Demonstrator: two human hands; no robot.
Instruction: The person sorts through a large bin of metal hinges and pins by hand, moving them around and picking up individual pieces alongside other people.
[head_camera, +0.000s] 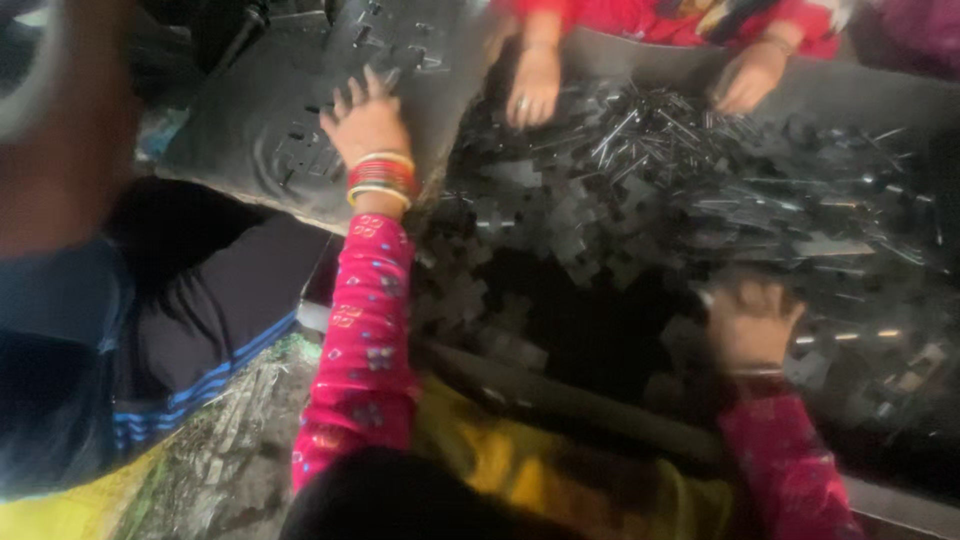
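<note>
The left hand (368, 125), fingers spread and holding nothing, rests flat on the dark slotted plate (270, 120) in the upper left. The right hand (750, 325), lower right, lies palm-down on the heap of small metal parts (640, 190); whether its grip closes on any is unclear. The heap spreads rightward between them, nearer the right hand.
</note>
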